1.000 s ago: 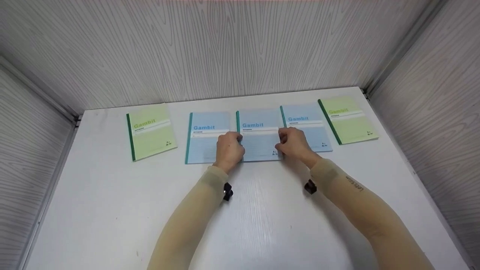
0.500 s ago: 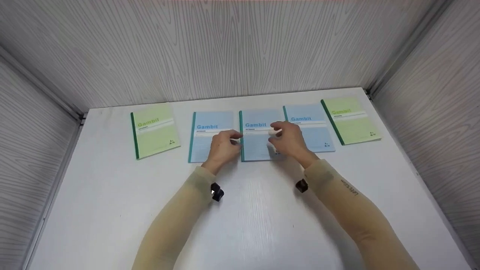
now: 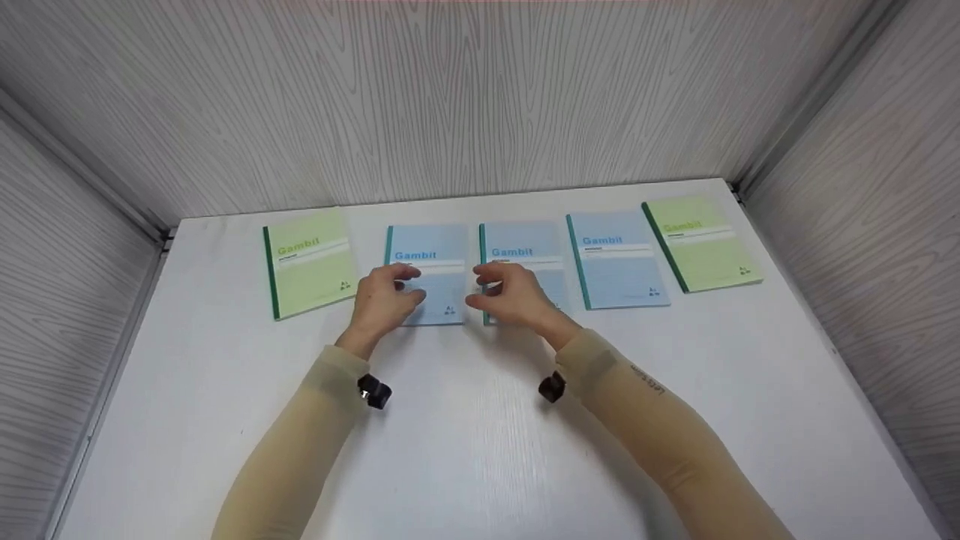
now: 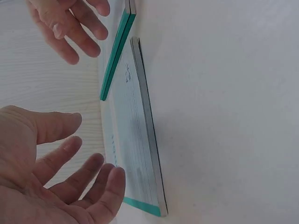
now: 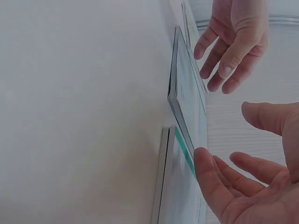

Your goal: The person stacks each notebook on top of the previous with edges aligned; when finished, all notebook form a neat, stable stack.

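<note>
We have five notebooks (image 3: 523, 238) in a row, not yet evenly spaced; our left hand (image 3: 381, 301) and right hand (image 3: 517, 295) gape, empty.

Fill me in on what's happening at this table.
A person's left hand is over the left blue notebook, and the right hand is over the middle blue notebook; both have their fingers apart and grip nothing. The right blue notebook lies to one side, away from both hands. The left green notebook and the right green notebook end the row on the white table.
</note>
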`<state>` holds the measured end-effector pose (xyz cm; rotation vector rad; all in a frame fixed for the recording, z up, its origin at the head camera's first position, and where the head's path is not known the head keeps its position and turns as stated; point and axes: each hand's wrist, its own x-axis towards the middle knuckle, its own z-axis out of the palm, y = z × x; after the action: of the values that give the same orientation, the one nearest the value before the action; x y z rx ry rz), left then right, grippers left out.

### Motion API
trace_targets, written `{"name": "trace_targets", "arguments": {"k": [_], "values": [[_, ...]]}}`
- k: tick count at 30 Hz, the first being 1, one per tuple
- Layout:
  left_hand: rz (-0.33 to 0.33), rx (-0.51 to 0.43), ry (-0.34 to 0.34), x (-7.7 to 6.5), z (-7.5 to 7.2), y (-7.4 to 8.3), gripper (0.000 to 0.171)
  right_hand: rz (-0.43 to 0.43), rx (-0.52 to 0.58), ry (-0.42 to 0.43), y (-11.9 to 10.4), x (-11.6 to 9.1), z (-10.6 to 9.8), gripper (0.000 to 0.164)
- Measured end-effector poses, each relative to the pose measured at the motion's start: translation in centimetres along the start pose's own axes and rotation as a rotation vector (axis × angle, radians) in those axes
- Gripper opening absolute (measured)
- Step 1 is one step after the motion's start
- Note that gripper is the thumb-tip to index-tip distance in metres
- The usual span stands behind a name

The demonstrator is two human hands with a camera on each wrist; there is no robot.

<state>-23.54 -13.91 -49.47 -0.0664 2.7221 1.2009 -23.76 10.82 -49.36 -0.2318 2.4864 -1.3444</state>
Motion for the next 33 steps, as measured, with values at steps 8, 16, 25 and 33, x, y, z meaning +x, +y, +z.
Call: {"name": "trace_targets", "arguments": {"k": [8, 16, 25, 33], "values": [[-0.064, 0.047, 0.004, -0.6, -0.6, -1.4, 0.049, 0.067, 0.004, -0.033, -1.5, 0.5, 2.5, 0.069], [-0.119, 0.066, -0.035, -0.4, -0.3, -2.2, 0.066, 0.104, -0.017, -0.005, -1.7, 0.2, 4.3, 0.068], [-0.127, -0.017, 0.044, 0.1, -0.7, -3.3, 0.067, 0.086, -0.024, 0.015, -1.8, 0.3, 5.0, 0.071], [-0.174, -0.261, 0.059, 0.0, -1.6, -3.8, 0.063, 0.096, 0.058, -0.016, -1.7, 0.2, 4.7, 0.071]]}}
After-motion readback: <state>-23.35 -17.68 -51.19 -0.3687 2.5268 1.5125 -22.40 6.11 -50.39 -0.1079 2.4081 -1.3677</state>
